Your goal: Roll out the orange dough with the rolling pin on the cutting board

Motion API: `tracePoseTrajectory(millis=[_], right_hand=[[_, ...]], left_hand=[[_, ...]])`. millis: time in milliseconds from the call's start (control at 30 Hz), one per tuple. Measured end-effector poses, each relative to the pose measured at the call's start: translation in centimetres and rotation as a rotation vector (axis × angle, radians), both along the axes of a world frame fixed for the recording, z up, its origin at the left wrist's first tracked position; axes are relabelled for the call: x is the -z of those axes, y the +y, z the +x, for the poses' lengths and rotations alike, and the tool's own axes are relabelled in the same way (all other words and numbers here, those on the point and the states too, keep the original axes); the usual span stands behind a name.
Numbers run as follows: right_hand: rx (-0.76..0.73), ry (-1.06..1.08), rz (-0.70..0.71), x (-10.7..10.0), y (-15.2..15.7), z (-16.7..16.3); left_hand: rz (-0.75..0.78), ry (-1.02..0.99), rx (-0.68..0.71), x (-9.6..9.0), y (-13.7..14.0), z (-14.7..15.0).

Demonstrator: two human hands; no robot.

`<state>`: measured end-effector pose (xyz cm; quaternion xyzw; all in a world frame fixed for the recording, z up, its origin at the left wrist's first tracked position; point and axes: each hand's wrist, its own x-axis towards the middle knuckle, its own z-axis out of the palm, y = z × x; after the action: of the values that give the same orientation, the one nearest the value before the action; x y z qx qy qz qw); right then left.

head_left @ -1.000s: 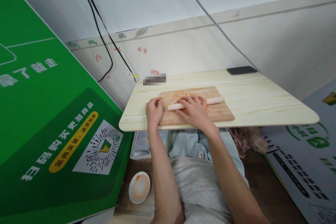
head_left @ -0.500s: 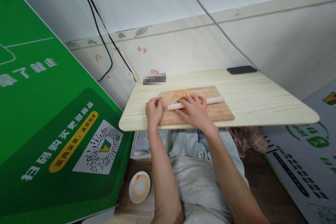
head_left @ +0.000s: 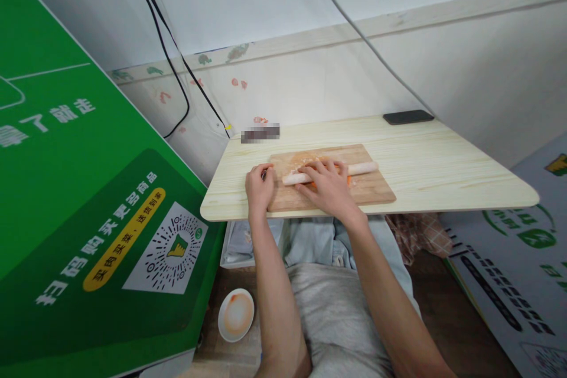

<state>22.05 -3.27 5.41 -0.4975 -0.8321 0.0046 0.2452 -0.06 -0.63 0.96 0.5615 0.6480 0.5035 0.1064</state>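
Note:
A pale wooden rolling pin (head_left: 362,170) lies slantwise across a wooden cutting board (head_left: 376,192). My right hand (head_left: 330,186) rests over the pin's middle, fingers bent across its far side and thumb on the near side. Orange dough (head_left: 349,181) peeks out beneath that hand, mostly covered by it. My left hand (head_left: 260,189) is curled closed at the board's left edge, with its fingertips close together. A small dark spot shows between those fingers; whether it is an object or shadow I cannot tell. Orange smears and whitish crumbs mark the board behind the pin.
The board lies on a light wood-grain table (head_left: 465,177). A black phone (head_left: 407,117) sits at the back right, a blurred dark item (head_left: 260,133) at the back left. A stained white bowl (head_left: 236,315) stands below. A green panel (head_left: 110,189) borders the left side.

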Motion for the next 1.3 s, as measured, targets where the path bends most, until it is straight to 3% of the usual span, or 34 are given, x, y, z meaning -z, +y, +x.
tracePoseTrajectory(millis=[1300], right_hand=[[-0.016,-0.001,-0.023,0.01,-0.06,0.22]], left_hand=[[0.002,-0.006,0.011,0.02,0.05,-0.1]])
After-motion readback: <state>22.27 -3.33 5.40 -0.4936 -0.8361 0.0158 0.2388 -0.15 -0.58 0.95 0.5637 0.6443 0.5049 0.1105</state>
